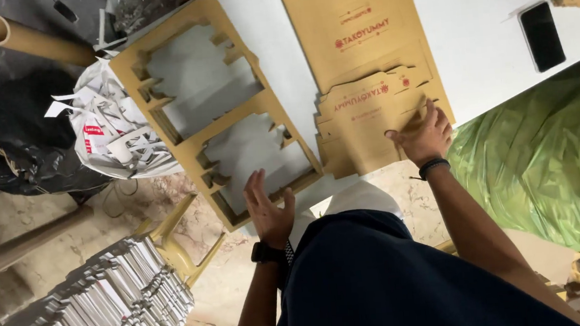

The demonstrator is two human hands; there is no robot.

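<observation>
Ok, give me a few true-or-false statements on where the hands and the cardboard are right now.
1. The right hand rests on the stack of die-cut box blanks at the edge of the white table. True.
2. The left hand grips the cardboard tube. False: it is open, fingers spread, beside the leftover cardboard frame with two cut-out openings; the tube lies apart, at the upper left.
3. A dark phone lies on the table. True.
4. The green plastic sheeting covers the blanks. False: it lies to one side of them, off the tabletop.
5. Both wrists are bare. False: each wears a dark band.
</observation>
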